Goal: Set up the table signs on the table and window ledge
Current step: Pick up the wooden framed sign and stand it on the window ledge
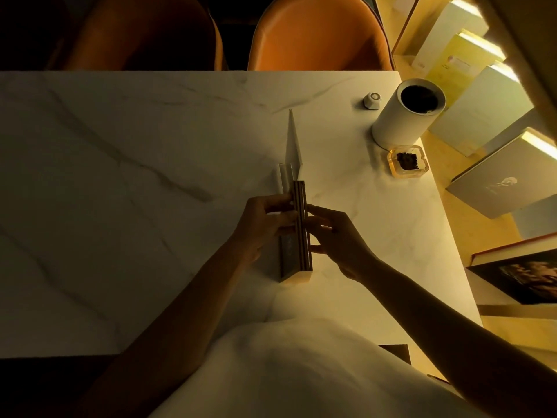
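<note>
A stack of table signs [302,233] with slotted wooden bases stands on edge near the middle of the white marble table [120,176]. My left hand [262,226] grips the stack from the left, fingers on its top edge. My right hand [337,236] touches it from the right with fingers spread along the wooden base. A thin white card [293,143] rises from the far end of the stack, with shorter white panels [280,181] beside it. The window ledge [470,164] runs along the right, lit warmly.
A tall white cylinder [404,116], a small white puck [372,101] and a glass ashtray [407,161] sit at the table's far right. Books and boxes [506,176] line the ledge. Two orange chairs [319,34] stand across the table.
</note>
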